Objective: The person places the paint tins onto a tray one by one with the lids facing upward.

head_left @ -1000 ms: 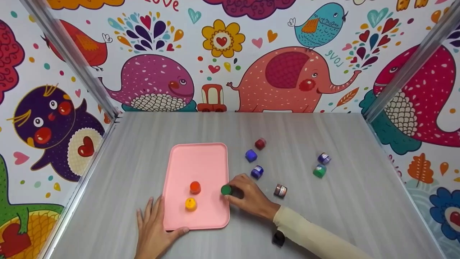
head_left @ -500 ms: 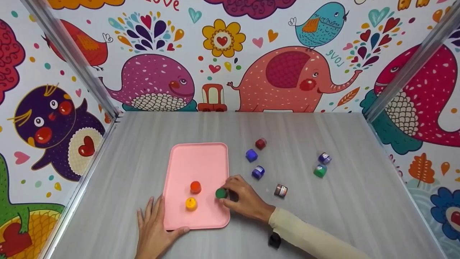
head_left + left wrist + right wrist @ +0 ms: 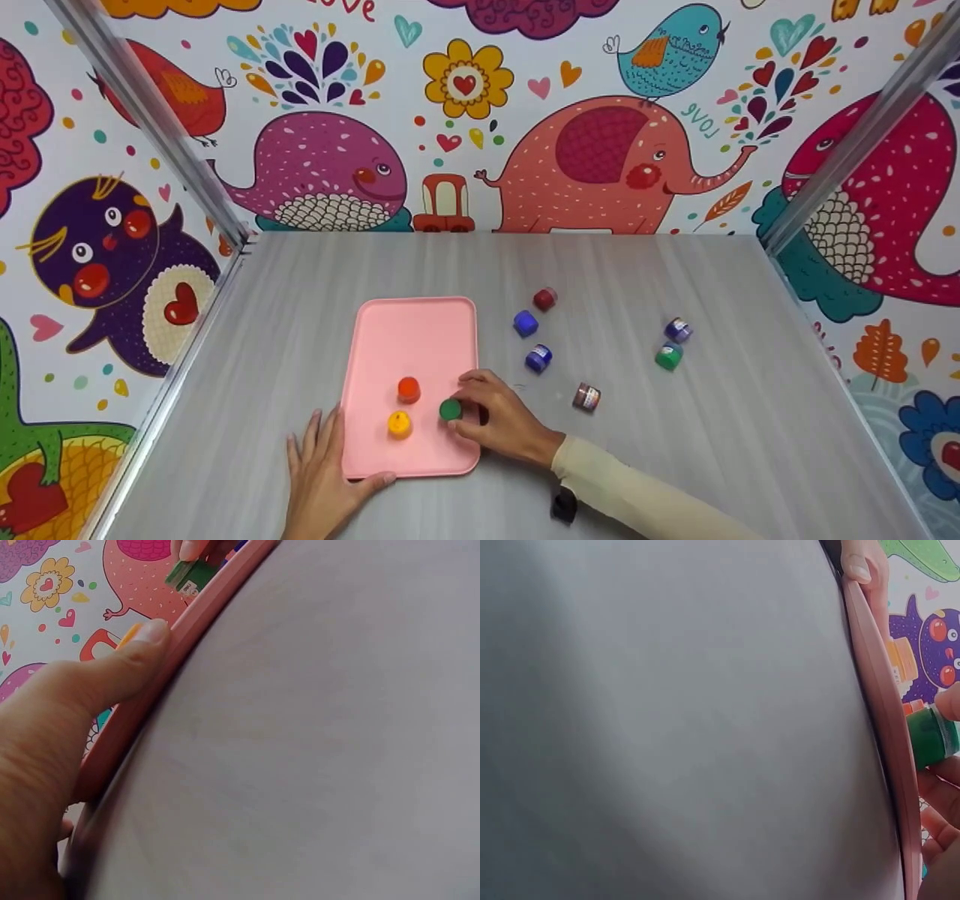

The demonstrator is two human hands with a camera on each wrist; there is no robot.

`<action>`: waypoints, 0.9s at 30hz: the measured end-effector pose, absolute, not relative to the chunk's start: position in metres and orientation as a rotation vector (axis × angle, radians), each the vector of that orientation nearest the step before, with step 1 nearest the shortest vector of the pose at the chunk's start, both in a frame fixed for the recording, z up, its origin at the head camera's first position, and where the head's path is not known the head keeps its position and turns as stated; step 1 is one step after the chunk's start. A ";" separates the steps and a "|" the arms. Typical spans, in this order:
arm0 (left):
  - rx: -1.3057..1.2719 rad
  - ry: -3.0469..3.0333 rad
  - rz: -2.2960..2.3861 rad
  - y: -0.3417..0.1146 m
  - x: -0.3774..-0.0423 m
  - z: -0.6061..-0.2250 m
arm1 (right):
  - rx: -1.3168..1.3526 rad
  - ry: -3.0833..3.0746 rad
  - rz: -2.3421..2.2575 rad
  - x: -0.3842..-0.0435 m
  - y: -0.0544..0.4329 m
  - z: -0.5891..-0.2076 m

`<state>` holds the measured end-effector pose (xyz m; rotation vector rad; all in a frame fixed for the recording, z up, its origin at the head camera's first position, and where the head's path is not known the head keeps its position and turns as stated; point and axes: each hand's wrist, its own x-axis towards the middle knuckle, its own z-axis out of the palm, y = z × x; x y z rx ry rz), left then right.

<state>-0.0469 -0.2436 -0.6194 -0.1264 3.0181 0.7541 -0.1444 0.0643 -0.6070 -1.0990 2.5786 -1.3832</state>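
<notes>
While right hand pinches green jar, left hand apart

The left grip lies low in the head view, its fingers straight and pointing forward, slightly spread, the thumb stretched out to the right, away from them. The right forearm, in a pale sleeve, slants in from the lower right corner to a bare wrist. The right grip points leftward, knuckles bent, thumb and fingers curled in a pinch.
</notes>
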 end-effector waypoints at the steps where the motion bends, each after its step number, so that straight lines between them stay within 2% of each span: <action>1: -0.125 3.018 0.755 -0.244 -0.047 -0.619 | -1.097 2.575 -1.386 -0.144 0.063 -0.607; 27: -0.138 2.985 0.737 -0.243 -0.047 -0.617 | -1.059 2.548 -1.293 -0.136 0.047 -0.608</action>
